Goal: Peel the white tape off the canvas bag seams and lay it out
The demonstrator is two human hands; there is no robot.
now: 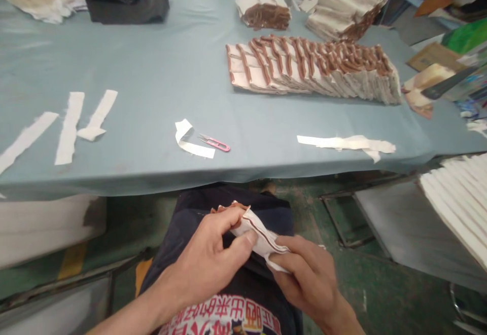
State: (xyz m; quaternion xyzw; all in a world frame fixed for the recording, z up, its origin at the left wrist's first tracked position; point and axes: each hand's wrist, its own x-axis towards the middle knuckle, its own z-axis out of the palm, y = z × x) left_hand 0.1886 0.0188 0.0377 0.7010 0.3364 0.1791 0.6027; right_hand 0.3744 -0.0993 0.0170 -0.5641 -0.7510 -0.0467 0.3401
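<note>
A small bundle of white fabric pieces with brown edges (262, 238) is held over my lap, in front of the table. My left hand (213, 249) pinches its upper left end between thumb and fingers. On the lower right end, my right hand (304, 274) is closed, the fabric running in between its thumb and fingers. Some brown edging sticks out beyond my left fingers. Parts of the bundle lie hidden behind both hands.
Pink thread snips (215, 143) lie beside a curled white strip (194, 146) near the table's (152, 71) front edge. A long row of brown-edged fabric pieces (312, 69) stands behind. More white strips (70, 127) lie left, another (346, 144) right. White panels (460, 198) rest at right.
</note>
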